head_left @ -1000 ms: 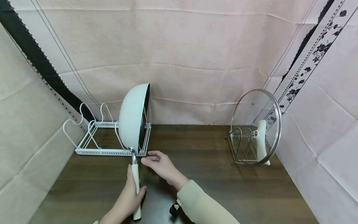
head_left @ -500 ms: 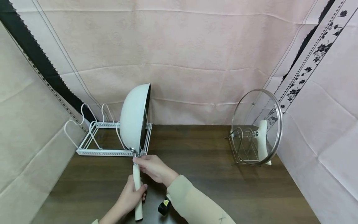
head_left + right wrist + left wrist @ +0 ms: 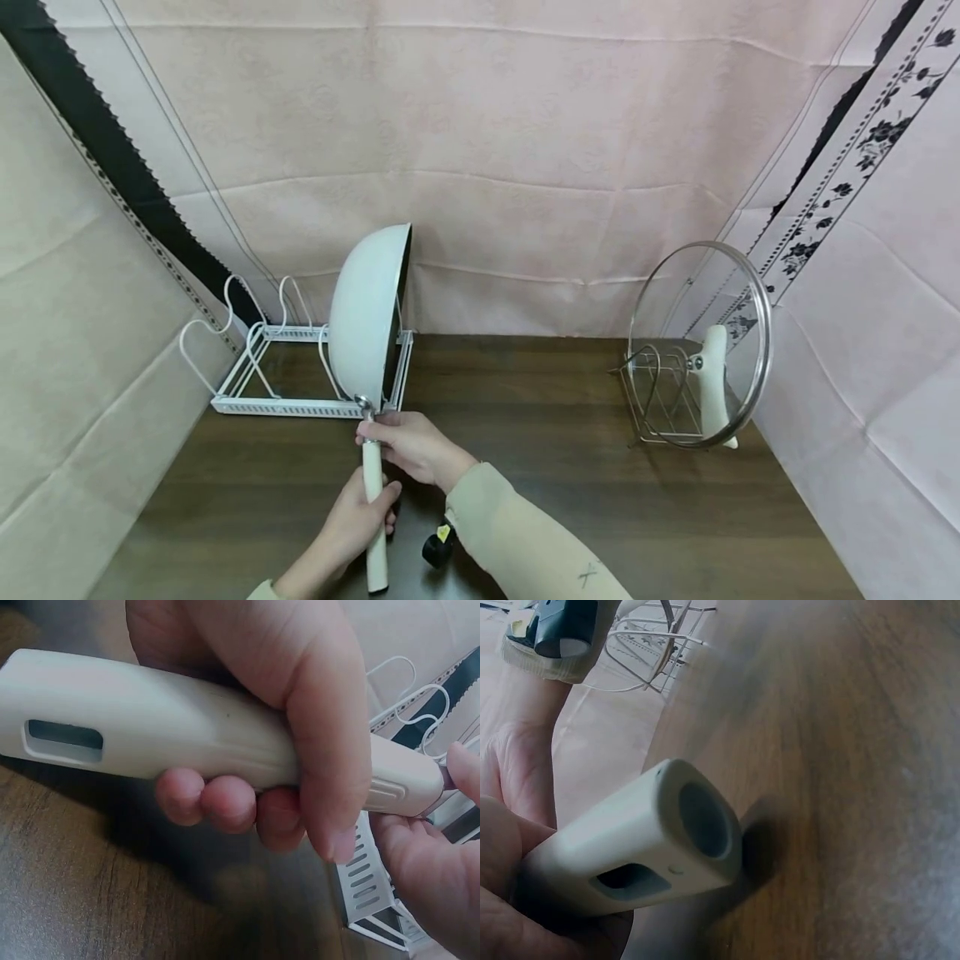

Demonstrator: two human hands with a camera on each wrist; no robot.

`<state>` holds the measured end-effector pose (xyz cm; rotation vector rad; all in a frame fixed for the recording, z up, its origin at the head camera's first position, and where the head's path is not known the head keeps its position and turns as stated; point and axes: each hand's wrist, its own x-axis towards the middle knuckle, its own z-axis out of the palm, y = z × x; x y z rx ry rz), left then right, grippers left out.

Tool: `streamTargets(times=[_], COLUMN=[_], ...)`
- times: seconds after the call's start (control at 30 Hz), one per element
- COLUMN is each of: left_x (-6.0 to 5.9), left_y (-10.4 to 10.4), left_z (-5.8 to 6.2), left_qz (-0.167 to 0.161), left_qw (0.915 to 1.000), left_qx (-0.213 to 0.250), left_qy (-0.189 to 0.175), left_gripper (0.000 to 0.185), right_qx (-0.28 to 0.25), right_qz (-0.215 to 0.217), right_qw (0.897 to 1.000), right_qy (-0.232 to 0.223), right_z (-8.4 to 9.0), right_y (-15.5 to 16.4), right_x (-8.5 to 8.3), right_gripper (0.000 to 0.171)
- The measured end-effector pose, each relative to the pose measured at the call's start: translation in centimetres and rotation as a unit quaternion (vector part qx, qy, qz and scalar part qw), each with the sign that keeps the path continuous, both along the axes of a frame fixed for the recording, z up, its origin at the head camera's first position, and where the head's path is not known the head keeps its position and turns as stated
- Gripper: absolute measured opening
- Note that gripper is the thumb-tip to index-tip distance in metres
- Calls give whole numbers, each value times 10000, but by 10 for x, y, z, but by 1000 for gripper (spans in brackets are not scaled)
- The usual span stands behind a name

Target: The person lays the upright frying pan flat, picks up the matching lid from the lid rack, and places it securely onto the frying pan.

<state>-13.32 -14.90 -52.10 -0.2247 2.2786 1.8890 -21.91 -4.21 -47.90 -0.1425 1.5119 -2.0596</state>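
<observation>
A pale frying pan [image 3: 363, 308] with a dark inside stands on its side in a white wire dish rack [image 3: 288, 407]. Its cream handle [image 3: 373, 500] points toward me. My left hand [image 3: 351, 518] grips the handle's middle, thumb across it and fingertips curled underneath, as the right wrist view confirms. Farther up, where the handle meets the metal neck, my right hand [image 3: 422, 450] pinches it between thumb and fingers. The left wrist view shows the handle's hollow end [image 3: 705, 821] above the wooden surface. Part of the left hand is hidden behind the handle.
At the right, a glass lid [image 3: 763, 333] with a cream knob handle [image 3: 712, 383] leans upright in a small wire stand [image 3: 660, 421]. Fabric walls [image 3: 525, 167] enclose the brown wooden tabletop [image 3: 570, 500] at the back and sides.
My right hand has moved left from beside the pan and taken hold of the handle's neck. The left hand keeps its grip on the handle. The view has shifted slightly.
</observation>
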Motion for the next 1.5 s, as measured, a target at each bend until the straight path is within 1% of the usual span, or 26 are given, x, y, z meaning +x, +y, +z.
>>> streamTargets(times=[0.1, 0.17, 0.33, 0.47, 0.57, 0.7, 0.8, 0.97, 1.07, 1.1, 1.2, 1.23, 1.27, 1.33, 1.43, 1.5], left_x=[-2, -2, -4, -3, -1, 1, 3, 8, 10, 11, 12, 12, 12, 13, 13, 13], left_y=[3, 5, 8, 7, 7, 7, 8, 10, 15, 17, 22, 24, 26, 30, 35, 37], left_z=[1, 0, -8, -12, -10, -4, 3, 16, 24, 27, 35, 37, 40, 45, 49, 52], left_qz=[110, 250, 613, 695, 695, 744, 830, 1016, 1145, 1187, 1229, 1219, 1178, 1055, 891, 825], left_qw=[9999, 9996, 9958, 9921, 9889, 9827, 9774, 9674, 9591, 9561, 9514, 9519, 9543, 9620, 9681, 9705], left_qx=[-5, -67, -519, -754, -964, -1212, -1287, -1289, -1259, -1254, -1090, -966, -795, -439, -8, 38], left_qy=[45, 99, 434, 723, 892, 1184, 1454, 1928, 2262, 2369, 2606, 2639, 2630, 2478, 2342, 2264], left_gripper=[23, 22, 19, 18, 16, 14, 12, 12, 15, 16, 19, 20, 20, 20, 20, 21], right_qx=[-34, -39, -54, 5, 60, -43, -232, -729, -997, -1047, -1102, -1111, -1103, -1051, -1014, -1036], right_qz=[50, 107, 139, 45, -10, -8, 105, 626, 948, 1026, 1203, 1245, 1281, 1359, 1441, 1468], right_qw=[10000, 9999, 9999, 10000, 10000, 10000, 9996, 9952, 9900, 9886, 9854, 9846, 9839, 9827, 9809, 9801], right_qy=[0, 17, -2, -24, -14, 42, 77, 199, 304, 349, 479, 523, 578, 688, 820, 844], right_z=[-1, -1, -2, 0, 3, 11, 19, 37, 51, 56, 71, 75, 80, 87, 93, 94], right_y=[2, 2, 2, 1, 1, 3, 5, 9, 11, 12, 15, 16, 17, 20, 24, 27], right_x=[-1, -2, -2, 0, 3, 7, 9, 13, 15, 16, 20, 21, 21, 23, 24, 24], right_gripper=[23, 23, 24, 21, 22, 26, 28, 28, 22, 20, 15, 15, 16, 18, 20, 20])
